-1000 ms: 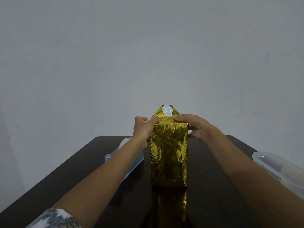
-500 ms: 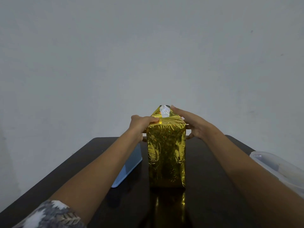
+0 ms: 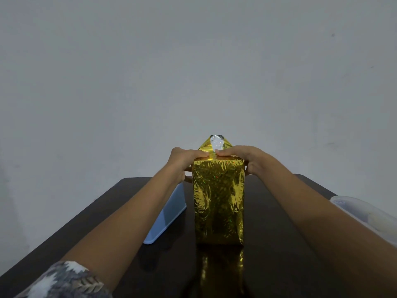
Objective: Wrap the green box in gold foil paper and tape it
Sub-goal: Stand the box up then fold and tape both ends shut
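blue tray [image 3: 169, 216] L, clear tub [image 3: 365, 214] R, dark table [image 3: 279, 254]

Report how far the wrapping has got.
Done: the foil-wrapped box stands upright on the table, its near face fully covered. In hand: the left hand and right hand grip its top, thumbs pressing the fold down. Left: the end flap stands up; whether it is taped I cannot tell.

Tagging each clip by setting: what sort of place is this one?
Probably a plain room at home: a dark table against a bare grey wall, with a light blue tray and a clear plastic container beside the gold-wrapped box.
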Demonstrator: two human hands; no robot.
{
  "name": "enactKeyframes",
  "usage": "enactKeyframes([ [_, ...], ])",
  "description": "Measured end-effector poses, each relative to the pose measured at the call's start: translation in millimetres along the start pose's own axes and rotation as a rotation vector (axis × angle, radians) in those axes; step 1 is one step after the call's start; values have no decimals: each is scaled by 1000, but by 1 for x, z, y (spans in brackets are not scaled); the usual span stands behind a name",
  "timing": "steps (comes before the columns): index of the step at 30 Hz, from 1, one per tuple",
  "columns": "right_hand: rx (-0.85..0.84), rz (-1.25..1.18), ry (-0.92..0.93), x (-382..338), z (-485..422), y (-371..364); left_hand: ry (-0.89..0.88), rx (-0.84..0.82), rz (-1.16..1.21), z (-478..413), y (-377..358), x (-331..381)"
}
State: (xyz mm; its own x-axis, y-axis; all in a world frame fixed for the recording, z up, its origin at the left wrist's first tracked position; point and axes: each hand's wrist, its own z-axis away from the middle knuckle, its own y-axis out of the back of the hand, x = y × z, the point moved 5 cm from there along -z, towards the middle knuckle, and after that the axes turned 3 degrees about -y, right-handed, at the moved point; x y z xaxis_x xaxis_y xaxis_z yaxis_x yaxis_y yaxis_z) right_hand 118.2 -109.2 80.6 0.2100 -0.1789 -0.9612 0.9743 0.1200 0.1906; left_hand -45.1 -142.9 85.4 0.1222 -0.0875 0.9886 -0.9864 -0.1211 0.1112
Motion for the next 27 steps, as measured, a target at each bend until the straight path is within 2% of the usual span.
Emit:
enactKeyframes([
  [8, -95, -177, -23, 1, -3, -7, 44, -28, 23, -5, 0, -6],
  [14, -74, -216, 12, 4, -11, -6, 54, -50, 170, -8, 21, -21],
  [16, -70, -223, 18, 4, -11, -6, -38, 76, 6, -8, 51, -31],
  [18, -75, -244, 26, 4, -11, -6, -132, 205, -329, -7, 87, -47],
  [20, -81, -258, 30, 4, -11, -6, -68, 212, -616, -3, 114, -71],
  [21, -79, -255, 30, 4, -11, -7, 15, 174, -668, -1, 124, -85],
  [24, -49, -235, 29, 4, -11, -6, 200, 72, -542, 4, 135, -114],
  [27, -44, -225, 21, 5, -11, -6, 257, 72, -373, 3, 133, -116],
])
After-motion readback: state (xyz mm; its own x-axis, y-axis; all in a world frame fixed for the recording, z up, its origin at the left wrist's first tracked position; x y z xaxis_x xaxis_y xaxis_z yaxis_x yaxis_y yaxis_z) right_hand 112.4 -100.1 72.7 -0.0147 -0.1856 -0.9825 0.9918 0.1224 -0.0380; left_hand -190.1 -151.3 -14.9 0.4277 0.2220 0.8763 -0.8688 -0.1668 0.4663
